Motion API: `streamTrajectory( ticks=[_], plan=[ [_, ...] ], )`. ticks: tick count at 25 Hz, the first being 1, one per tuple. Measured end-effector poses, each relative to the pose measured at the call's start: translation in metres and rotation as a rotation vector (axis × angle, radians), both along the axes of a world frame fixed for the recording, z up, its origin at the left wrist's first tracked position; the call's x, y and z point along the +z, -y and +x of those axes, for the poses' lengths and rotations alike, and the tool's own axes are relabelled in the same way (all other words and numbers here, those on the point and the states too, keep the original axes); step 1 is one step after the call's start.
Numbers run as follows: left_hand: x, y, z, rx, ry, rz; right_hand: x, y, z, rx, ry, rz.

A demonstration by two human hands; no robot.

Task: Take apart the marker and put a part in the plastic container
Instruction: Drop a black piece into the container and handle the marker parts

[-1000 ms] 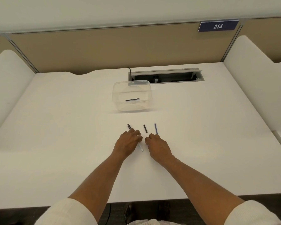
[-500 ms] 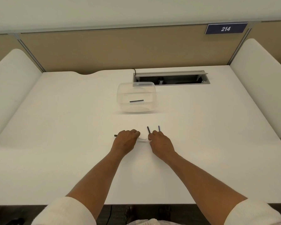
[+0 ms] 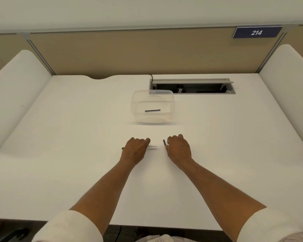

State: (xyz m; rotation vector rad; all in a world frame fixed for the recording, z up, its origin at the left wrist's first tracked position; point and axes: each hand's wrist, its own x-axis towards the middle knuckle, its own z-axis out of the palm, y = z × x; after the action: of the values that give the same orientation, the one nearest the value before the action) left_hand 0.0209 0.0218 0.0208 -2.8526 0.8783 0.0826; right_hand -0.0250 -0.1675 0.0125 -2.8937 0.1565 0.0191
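My left hand (image 3: 136, 149) is closed around a thin white marker (image 3: 152, 146); its white end sticks out to the right and a dark tip shows at the left of the hand. My right hand (image 3: 178, 147) rests a short gap to the right, fingers curled down, and what it holds is hidden. A short dark marker part (image 3: 164, 142) lies right beside its index finger. The clear plastic container (image 3: 133, 105) stands farther back at the middle, open, with one dark stick-like part (image 3: 152, 110) inside.
Everything sits on a white desk (image 3: 77, 137). Behind the container is an open cable slot (image 3: 192, 86) in the desk. A tan partition (image 3: 147, 55) with a blue 214 sign (image 3: 256, 32) closes the back, and white side dividers (image 3: 16, 88) stand left and right.
My hands, joined on the marker before, have drawn apart; the right has moved right. One of the two dark parts on the desk is now hidden by my right hand.
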Motion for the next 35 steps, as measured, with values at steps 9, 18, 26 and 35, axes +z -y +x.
streamTrajectory(
  ticks=[9, 18, 26, 35],
  plan=[
    [-0.004, 0.003, 0.007, -0.012, -0.016, -0.016, -0.008, -0.004, 0.013, 0.004, -0.045, -0.065],
    [-0.002, 0.002, 0.008, 0.001, -0.021, -0.005, -0.01, -0.008, 0.014, 0.023, -0.074, -0.091],
    [0.006, 0.002, 0.008, 0.0, 0.003, -0.036, -0.003, -0.005, 0.004, 0.042, -0.008, 0.122],
    [0.014, -0.001, -0.005, 0.009, 0.023, -0.061, -0.003, -0.009, -0.014, 0.019, -0.025, 0.166]
  ],
)
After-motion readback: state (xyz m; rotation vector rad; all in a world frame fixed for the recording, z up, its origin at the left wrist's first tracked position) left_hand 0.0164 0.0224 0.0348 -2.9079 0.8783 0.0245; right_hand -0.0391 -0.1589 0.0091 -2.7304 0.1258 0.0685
